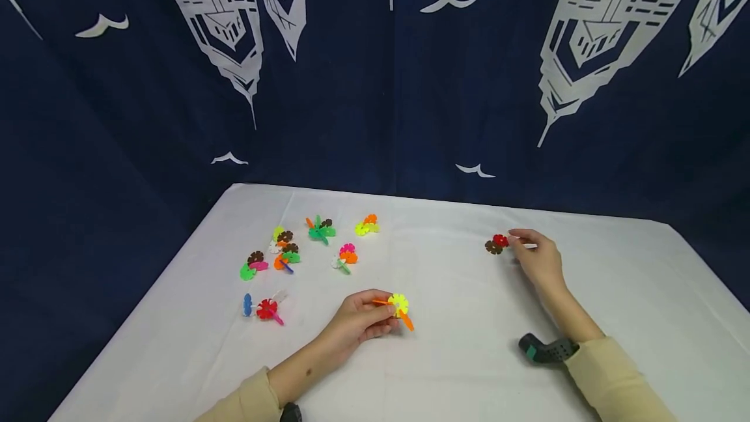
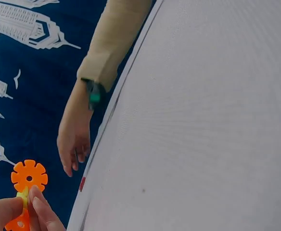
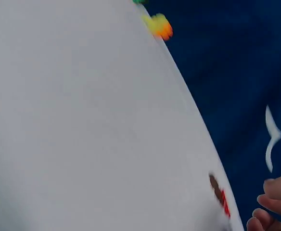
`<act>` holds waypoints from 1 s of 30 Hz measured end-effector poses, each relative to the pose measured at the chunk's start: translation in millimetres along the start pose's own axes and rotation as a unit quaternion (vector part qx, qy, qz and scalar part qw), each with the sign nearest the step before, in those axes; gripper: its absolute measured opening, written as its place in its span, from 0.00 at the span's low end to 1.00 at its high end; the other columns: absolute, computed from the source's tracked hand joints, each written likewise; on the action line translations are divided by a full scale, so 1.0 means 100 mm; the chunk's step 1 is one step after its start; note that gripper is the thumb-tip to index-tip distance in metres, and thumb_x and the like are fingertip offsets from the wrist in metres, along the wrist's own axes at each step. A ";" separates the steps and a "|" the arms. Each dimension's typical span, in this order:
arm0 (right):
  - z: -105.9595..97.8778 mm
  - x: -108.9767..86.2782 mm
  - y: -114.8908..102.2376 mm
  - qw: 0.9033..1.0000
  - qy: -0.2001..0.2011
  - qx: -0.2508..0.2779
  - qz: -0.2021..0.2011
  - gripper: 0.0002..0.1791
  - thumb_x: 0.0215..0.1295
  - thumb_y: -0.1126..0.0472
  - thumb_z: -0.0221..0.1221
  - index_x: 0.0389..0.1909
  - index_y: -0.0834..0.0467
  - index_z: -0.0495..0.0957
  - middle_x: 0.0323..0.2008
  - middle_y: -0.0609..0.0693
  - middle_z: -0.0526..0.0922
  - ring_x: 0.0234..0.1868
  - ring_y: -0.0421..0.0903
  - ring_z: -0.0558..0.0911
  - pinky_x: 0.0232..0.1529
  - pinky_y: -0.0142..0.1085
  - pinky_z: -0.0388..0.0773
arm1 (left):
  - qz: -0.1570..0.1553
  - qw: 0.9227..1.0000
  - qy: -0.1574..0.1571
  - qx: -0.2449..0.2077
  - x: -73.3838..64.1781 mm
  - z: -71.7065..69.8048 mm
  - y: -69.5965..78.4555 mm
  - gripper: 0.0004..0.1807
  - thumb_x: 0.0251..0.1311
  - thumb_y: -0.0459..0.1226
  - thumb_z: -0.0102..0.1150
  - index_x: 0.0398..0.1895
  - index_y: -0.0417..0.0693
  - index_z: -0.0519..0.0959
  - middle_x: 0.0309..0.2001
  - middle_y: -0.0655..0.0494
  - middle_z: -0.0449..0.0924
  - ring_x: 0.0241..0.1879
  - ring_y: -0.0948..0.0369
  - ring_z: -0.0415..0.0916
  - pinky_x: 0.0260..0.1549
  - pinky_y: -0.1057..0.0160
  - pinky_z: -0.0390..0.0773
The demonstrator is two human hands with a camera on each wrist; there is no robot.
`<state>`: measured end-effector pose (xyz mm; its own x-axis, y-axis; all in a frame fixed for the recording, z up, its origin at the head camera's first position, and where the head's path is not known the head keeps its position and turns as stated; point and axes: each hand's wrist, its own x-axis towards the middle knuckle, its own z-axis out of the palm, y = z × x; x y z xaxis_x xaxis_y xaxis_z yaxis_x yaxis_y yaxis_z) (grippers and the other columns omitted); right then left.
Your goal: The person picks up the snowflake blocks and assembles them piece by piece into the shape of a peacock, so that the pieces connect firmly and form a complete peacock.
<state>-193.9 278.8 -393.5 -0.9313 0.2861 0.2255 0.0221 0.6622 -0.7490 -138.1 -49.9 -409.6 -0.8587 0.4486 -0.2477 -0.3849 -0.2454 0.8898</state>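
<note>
In the head view my left hand point(image 1: 366, 321) pinches a joined group of plastic snowflake discs, with a yellow disc point(image 1: 399, 305) facing up and orange discs point(image 1: 407, 321) slotted at its sides. The left wrist view shows an orange disc point(image 2: 29, 176) standing above the thumb and fingertips. At the right, my right hand point(image 1: 538, 259) is beside a red disc point(image 1: 500, 240) and a brown disc point(image 1: 493, 248) on the table. Its fingers point(image 3: 275, 204) are bent loosely, with nothing visible between them in the right wrist view. Whether they touch the red disc cannot be told.
Several joined disc clusters lie at the left of the white table point(image 1: 445, 370), among them a green one point(image 1: 320, 232), a yellow-orange one point(image 1: 367, 225) and a red-blue one point(image 1: 267, 309). A dark blue patterned curtain point(image 1: 351, 116) hangs behind the far edge.
</note>
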 end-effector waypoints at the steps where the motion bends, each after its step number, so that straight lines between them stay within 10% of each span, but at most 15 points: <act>1: -0.01 0.10 0.08 0.999 -0.008 -0.030 0.014 0.19 0.68 0.57 0.54 0.50 0.68 0.75 0.40 0.61 0.77 0.31 0.48 0.75 0.24 0.30 0.70 | -0.002 1.000 -0.003 0.002 0.00 0.00 -0.01 0.15 0.59 0.28 0.58 0.49 0.33 0.73 0.32 0.48 0.80 0.30 0.60 0.81 0.33 0.68 0.79; 9: 0.06 0.38 0.30 0.989 -0.076 -0.125 -0.027 0.20 0.58 0.56 0.64 0.41 0.70 0.75 0.31 0.59 0.74 0.33 0.55 0.72 0.31 0.43 0.66 | 0.014 0.999 -0.030 0.011 0.01 -0.01 -0.05 0.16 0.59 0.28 0.58 0.50 0.32 0.73 0.32 0.48 0.81 0.30 0.60 0.81 0.33 0.67 0.79; 19: 0.04 -0.07 0.07 0.996 -0.067 0.050 -0.039 0.11 0.64 0.67 0.58 0.41 0.73 0.75 0.29 0.58 0.80 0.24 0.40 0.78 0.23 0.29 0.75 | 0.018 0.999 -0.026 0.032 -0.02 -0.02 -0.04 0.16 0.57 0.26 0.59 0.49 0.32 0.75 0.29 0.49 0.80 0.25 0.62 0.80 0.31 0.67 0.80; 27: 0.43 -0.92 -0.52 0.922 -0.208 0.267 -0.186 0.05 0.63 0.74 0.55 0.39 0.70 0.77 0.33 0.59 0.83 0.31 0.50 0.84 0.32 0.38 0.81 | 0.023 0.998 -0.033 0.051 -0.02 -0.02 -0.03 0.15 0.57 0.27 0.61 0.48 0.32 0.76 0.28 0.50 0.81 0.24 0.63 0.79 0.31 0.66 0.80; 30: 0.51 -1.08 -0.62 0.909 -0.219 0.301 -0.186 0.05 0.62 0.74 0.56 0.38 0.68 0.77 0.34 0.57 0.84 0.31 0.52 0.84 0.33 0.39 0.81 | 0.030 0.996 -0.044 0.066 -0.01 -0.02 -0.02 0.15 0.57 0.28 0.60 0.47 0.31 0.76 0.27 0.50 0.81 0.24 0.63 0.78 0.32 0.65 0.81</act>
<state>-113.1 171.4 -403.8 -0.8917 -0.2708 0.3626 -0.4051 0.1204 -0.9063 -137.4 -51.5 -411.5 -0.8439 0.5110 -0.1634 -0.2813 -0.1621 0.9458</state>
